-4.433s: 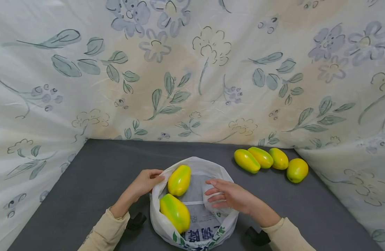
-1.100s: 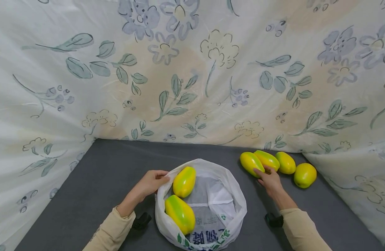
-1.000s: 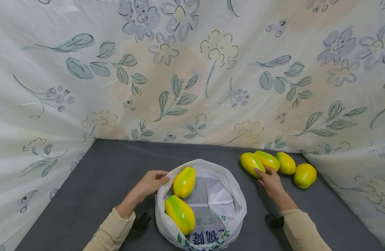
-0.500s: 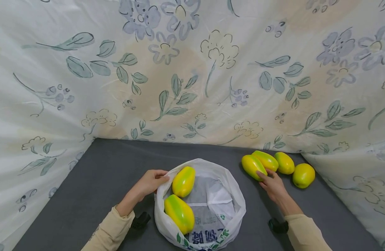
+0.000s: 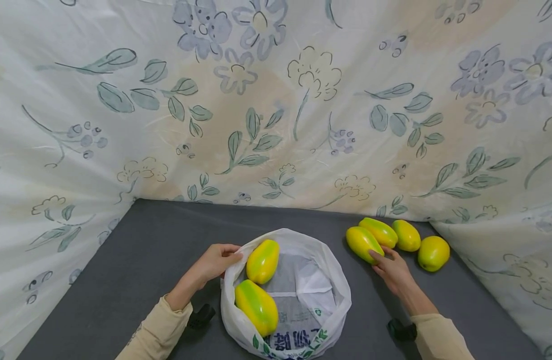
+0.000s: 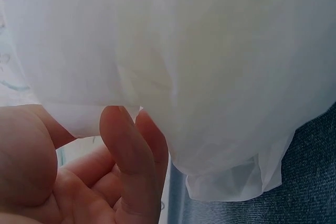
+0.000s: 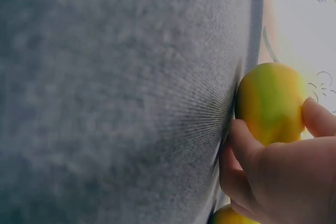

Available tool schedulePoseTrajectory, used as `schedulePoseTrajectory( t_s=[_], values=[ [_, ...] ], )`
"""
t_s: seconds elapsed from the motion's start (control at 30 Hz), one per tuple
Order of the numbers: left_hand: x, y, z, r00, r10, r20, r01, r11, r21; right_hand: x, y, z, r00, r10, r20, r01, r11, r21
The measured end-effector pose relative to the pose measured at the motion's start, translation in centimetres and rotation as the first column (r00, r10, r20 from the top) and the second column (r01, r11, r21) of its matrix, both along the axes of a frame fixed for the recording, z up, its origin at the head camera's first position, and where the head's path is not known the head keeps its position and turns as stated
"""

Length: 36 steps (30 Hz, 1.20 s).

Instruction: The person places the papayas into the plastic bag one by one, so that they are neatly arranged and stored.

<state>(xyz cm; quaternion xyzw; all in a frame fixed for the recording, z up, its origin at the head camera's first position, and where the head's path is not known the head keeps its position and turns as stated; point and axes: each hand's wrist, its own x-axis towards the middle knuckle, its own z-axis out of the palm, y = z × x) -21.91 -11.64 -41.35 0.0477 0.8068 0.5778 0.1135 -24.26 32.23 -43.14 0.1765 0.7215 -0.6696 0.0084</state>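
Observation:
A white plastic bag [image 5: 231, 310] stands with its mouth spread wide, two yellow-green papayas [image 5: 262, 261] lying inside along its left side. My left hand [image 5: 212, 262] pinches the bag's left rim; in the left wrist view its thumb and fingers [image 6: 126, 150] meet at the plastic's edge. Over at the right, my right hand [image 5: 395, 272] grips the near end of another papaya [image 5: 363, 242], which lies leftmost in a back row. The right wrist view has this papaya [image 7: 273, 103] between thumb and fingers, low at the grey cloth.
Beside the gripped papaya are three more: one close behind it [image 5: 378, 232], one further right [image 5: 406, 235] and a rounder-looking one [image 5: 433, 253] at the end. Dark grey cloth [image 5: 168, 240] covers the table. Floral curtains [image 5: 276, 125] enclose the back and sides.
From above the bag, my right hand has gone to the row and taken hold of the leftmost papaya. That papaya has since shifted slightly nearer. My left hand keeps its place on the rim.

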Motion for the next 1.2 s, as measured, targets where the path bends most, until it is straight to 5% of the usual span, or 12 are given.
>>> schedulePoseTrajectory(
  t_s=[0.5, 1.2],
  values=[
    [0.1, 0.0, 0.1, 1.0, 0.008, 0.011, -0.007, 1.0, -0.014, 0.6, -0.2, 1.8, 0.996, 0.088, 0.002, -0.086, 0.983, -0.161],
    [0.0, -0.2, 0.1, 1.0, -0.026, 0.0, 0.026, 1.0, 0.006, 2.1, -2.9, 4.8, 0.941, 0.334, -0.062, -0.339, 0.935, -0.104]
  ],
)
